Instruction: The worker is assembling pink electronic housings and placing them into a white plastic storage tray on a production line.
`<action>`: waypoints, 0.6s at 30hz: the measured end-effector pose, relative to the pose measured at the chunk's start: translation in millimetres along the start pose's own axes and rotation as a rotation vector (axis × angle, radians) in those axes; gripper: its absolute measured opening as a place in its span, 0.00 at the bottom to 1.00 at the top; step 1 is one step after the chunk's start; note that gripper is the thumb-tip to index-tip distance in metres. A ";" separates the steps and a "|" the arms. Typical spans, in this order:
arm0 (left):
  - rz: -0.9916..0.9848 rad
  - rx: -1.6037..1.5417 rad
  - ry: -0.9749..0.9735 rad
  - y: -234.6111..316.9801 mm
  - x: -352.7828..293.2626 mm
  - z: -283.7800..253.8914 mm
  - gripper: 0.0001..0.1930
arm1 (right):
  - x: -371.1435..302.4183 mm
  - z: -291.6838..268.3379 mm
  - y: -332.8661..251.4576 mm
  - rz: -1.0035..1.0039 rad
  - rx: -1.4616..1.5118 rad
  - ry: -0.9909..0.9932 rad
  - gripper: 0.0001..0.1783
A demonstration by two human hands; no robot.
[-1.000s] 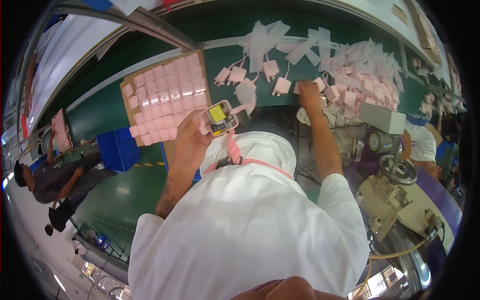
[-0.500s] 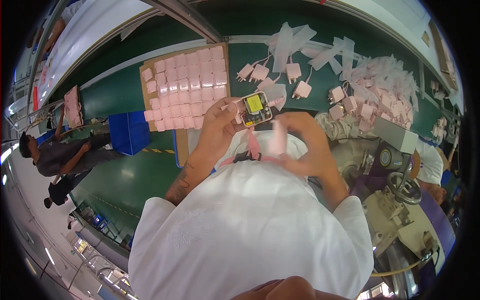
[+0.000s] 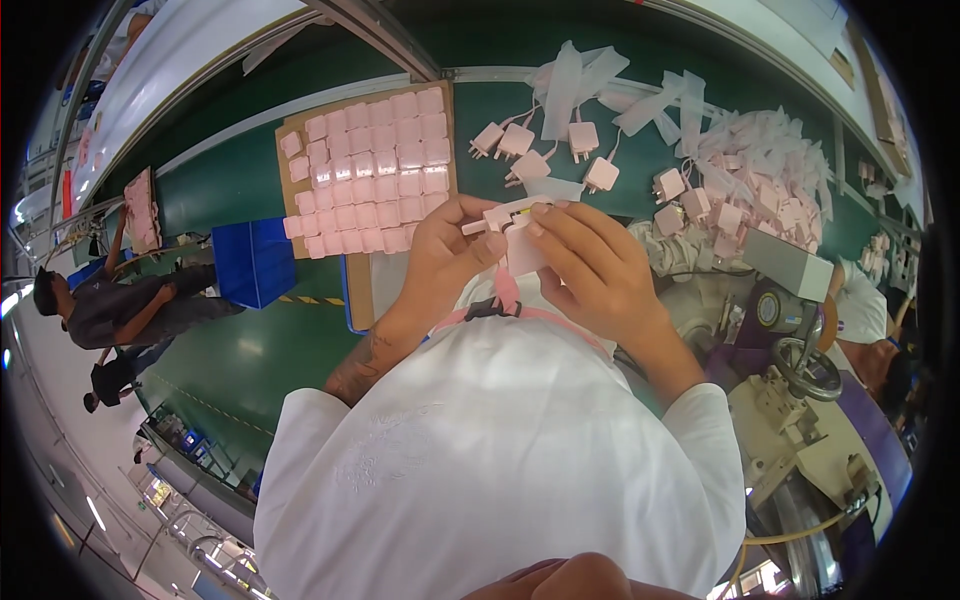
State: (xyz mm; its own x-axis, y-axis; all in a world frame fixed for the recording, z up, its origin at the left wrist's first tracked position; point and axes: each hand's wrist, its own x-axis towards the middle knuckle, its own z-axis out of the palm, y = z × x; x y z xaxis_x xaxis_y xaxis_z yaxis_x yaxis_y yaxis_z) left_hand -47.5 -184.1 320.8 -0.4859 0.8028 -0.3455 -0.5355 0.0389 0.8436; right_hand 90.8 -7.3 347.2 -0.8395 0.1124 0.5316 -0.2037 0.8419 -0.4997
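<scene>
Brought across since the earlier frame, the right hand [image 3: 592,262] now meets the left, its pink cover [image 3: 524,252] against the charger [image 3: 497,216]. Fingers of the left hand [image 3: 447,250] grip that one charger, held before the person's waist and tilted so that only a sliver of its yellow insides shows; the right hand pinches the cover, and whether the two parts are seated cannot be told. Five chargers [image 3: 583,141] lie apart on the counter [image 3: 640,150]; the heap [image 3: 770,195] overlaps too much to count, as do the pink pieces on one cardboard sheet [image 3: 284,190].
</scene>
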 end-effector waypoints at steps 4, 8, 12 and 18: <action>0.043 0.043 0.004 9.0 -4.7 8.7 0.19 | -0.7 -1.1 0.0 -0.036 0.027 0.013 0.28; 0.055 0.073 0.020 15.9 -13.4 17.0 0.20 | -4.7 -2.6 -0.3 -0.104 -0.012 0.014 0.27; 0.231 0.187 -0.009 12.0 -16.5 18.6 0.20 | -3.8 -3.4 -2.2 -0.165 -0.063 0.008 0.24; 0.188 0.260 0.030 25.7 -20.8 25.6 0.19 | 2.9 -3.2 -7.1 -0.196 -0.111 -0.017 0.20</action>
State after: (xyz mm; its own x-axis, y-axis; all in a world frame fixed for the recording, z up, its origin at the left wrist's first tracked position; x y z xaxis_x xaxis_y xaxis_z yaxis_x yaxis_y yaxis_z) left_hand -33.5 -184.5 360.2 -0.5823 0.7923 -0.1822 -0.2420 0.0450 0.9692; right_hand 91.4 -11.2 354.5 -0.7982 -0.0670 0.5987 -0.3074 0.8999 -0.3092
